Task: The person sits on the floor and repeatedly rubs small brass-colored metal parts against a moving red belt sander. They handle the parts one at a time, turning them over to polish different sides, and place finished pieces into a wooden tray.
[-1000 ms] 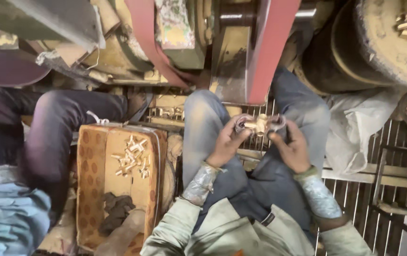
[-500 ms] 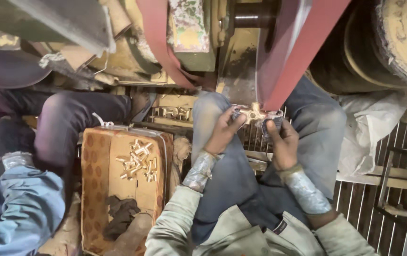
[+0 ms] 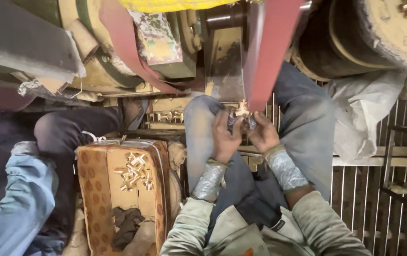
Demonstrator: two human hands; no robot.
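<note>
Under grimy machinery with a red belt point(image 3: 269, 52), beside a box of brass fittings point(image 3: 134, 171), the left hand point(image 3: 223, 137) and right hand point(image 3: 261, 135) pinch one small brass piece point(image 3: 241, 110) between closed fingers against the belt; it looks hard, light, best gripped at its ends.

Two hands point(image 3: 241, 135), one cardboard box point(image 3: 94, 189), many brass fittings point(image 3: 134, 171)

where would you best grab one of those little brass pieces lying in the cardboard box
Probably from straight above, since the cardboard box is open on top. Pinch a brass piece at the pile's edge across its narrow body; they lie tangled, so the outer ones look freest.
</note>
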